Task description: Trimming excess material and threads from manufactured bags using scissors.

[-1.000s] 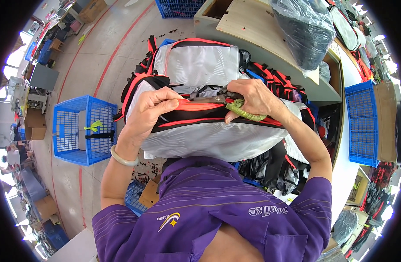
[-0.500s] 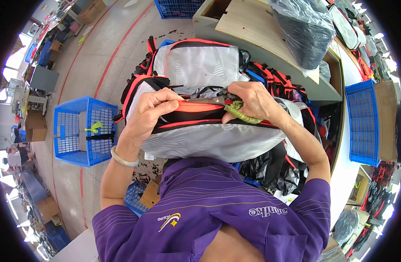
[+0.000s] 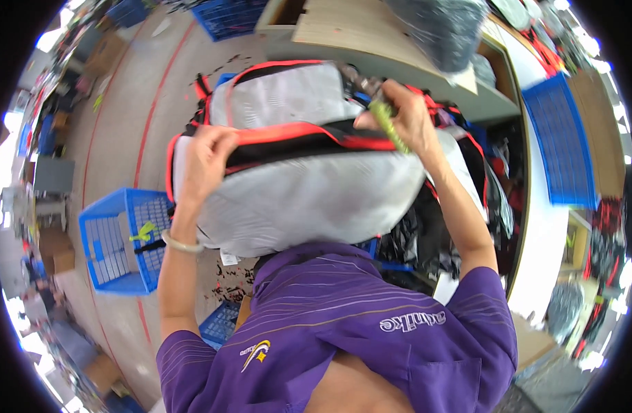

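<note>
My left hand [image 3: 204,160] clamped on grey-red bag [image 3: 309,193]; my right hand [image 3: 407,118] grips green tool [image 3: 387,122] at bag top.

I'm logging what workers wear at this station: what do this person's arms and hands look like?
Both forearms are bare. The left hand has a pale bangle on its wrist; the right hand shows no glove, ring or band. Short purple sleeves of a shirt with thin stripes reach to above the elbows.
</note>
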Available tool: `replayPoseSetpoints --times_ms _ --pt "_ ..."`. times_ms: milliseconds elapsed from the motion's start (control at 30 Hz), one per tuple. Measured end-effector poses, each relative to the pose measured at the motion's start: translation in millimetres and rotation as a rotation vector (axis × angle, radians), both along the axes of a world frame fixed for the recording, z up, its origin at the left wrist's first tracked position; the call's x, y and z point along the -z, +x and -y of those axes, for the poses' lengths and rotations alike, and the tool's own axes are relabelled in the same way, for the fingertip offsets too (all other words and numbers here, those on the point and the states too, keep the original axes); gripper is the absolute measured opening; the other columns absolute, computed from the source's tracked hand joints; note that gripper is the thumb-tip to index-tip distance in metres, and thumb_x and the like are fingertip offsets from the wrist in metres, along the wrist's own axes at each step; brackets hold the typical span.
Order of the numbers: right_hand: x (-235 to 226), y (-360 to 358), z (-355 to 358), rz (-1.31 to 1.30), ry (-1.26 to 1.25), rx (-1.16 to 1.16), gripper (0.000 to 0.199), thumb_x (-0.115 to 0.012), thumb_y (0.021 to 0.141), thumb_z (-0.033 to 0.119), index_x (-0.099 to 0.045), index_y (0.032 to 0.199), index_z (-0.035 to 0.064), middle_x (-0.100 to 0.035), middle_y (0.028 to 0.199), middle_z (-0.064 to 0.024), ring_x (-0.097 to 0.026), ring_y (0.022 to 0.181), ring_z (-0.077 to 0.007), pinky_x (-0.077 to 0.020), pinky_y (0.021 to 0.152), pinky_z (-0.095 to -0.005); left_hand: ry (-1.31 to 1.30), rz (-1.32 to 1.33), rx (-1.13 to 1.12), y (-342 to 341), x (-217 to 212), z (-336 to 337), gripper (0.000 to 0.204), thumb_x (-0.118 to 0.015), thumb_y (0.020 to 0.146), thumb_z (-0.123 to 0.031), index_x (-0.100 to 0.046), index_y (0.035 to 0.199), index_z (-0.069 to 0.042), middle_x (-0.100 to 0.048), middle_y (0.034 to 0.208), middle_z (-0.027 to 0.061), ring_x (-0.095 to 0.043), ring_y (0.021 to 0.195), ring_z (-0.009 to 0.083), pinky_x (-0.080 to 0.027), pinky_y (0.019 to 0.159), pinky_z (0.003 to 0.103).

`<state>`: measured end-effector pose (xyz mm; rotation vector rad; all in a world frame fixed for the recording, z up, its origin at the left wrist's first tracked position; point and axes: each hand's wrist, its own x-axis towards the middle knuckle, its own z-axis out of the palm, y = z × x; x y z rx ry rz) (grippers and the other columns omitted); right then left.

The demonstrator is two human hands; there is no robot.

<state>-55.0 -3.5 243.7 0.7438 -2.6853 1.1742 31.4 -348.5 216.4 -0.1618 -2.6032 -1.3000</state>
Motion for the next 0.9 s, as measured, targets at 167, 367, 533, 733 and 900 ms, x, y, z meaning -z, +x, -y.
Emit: replayPoseSetpoints --times_ms 167,367,533,733,900 --pt "71.2 33.7 -107.6 0.082 -0.093 0.444 0.054 -0.080 0.072 0.041 -0.053 0.099 0.0025 -0.056 0.074 -0.0141 -0.054 0.066 -0.0275 -0.0452 0.063 -0.0380 -0.486 -0.036 0.021 -41.3 82.2 8.8 0.039 -0.060 0.088 -0.023 -0.055 0.119 0.000 -0.057 0.120 0.0198 -0.051 0.115 0.0349 -0.037 0.100 0.042" --pt "255.3 152.6 -114.8 0.428 -0.049 0.573 0.072 -0.078 0.070 0.047 -0.048 0.113 -0.0021 -0.063 0.092 -0.0265 -0.063 0.087 -0.0432 -0.0509 0.075 -0.0456 -0.658 0.383 0.415 39.7 218.9 -96.9 0.075 -0.054 0.087 -0.049 -0.033 0.144 -0.005 -0.025 0.148 0.0287 -0.020 0.138 0.0455 -0.018 0.112 0.053" --pt "242.6 173.5 -71.9 0.487 -0.167 0.631 0.066 -0.076 0.068 0.057 -0.045 0.091 0.0032 -0.059 0.072 -0.0243 -0.059 0.076 -0.0460 -0.0449 0.065 -0.0495 -0.412 -0.043 0.516 67.8 173.9 -92.6 0.038 -0.069 0.082 -0.033 -0.065 0.106 -0.005 -0.061 0.104 0.0181 -0.055 0.101 0.0398 -0.044 0.085 0.047" --pt "237.6 120.6 -44.0 0.135 -0.328 0.353 0.053 -0.079 0.075 0.039 -0.045 0.095 0.0031 -0.058 0.084 -0.0188 -0.060 0.077 -0.0341 -0.0461 0.067 -0.0397 -0.325 0.223 0.325 88.1 173.2 -83.5 0.042 -0.068 0.081 -0.039 -0.066 0.108 -0.007 -0.061 0.083 0.0145 -0.059 0.088 0.0345 -0.047 0.078 0.041" --pt "181.3 76.8 8.5 0.161 -0.383 0.258 0.051 -0.077 0.076 0.035 -0.046 0.102 0.0031 -0.059 0.082 -0.0198 -0.058 0.076 -0.0388 -0.0447 0.066 -0.0426 -0.091 0.247 0.065 64.7 198.3 -44.3 0.030 -0.068 0.083 -0.032 -0.065 0.081 -0.003 -0.052 0.064 0.0065 -0.050 0.066 0.0195 -0.041 0.063 0.033"
